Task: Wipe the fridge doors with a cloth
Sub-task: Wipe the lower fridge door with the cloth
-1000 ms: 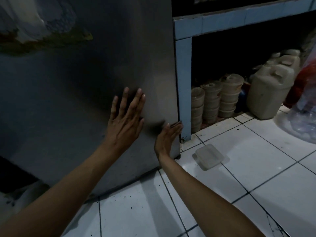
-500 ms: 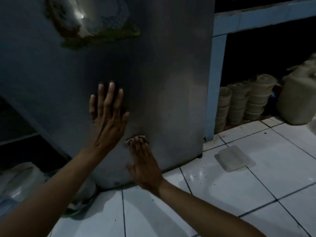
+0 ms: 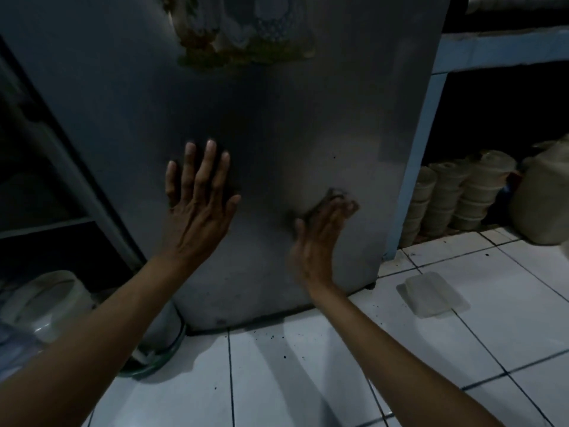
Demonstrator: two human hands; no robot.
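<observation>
Here the right hand (image 3: 320,238) presses the cloth (image 3: 331,195) flat-fingered on the fridge door (image 3: 308,118); left hand (image 3: 198,204), at nine o'clock, braces spread; best keep even pressure, overlapping passes.

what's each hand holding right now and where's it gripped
Right hand presses a cloth flat to the fridge door under its fingers. Left hand holds nothing.

right hand (image 3: 318,241) and cloth (image 3: 331,197) swept rightward across fridge door (image 3: 308,118)

We see a dim, bluish scene; the right hand (image 3: 320,238) smears with motion blur, shadows pool at left, and edges bow outward.
</observation>
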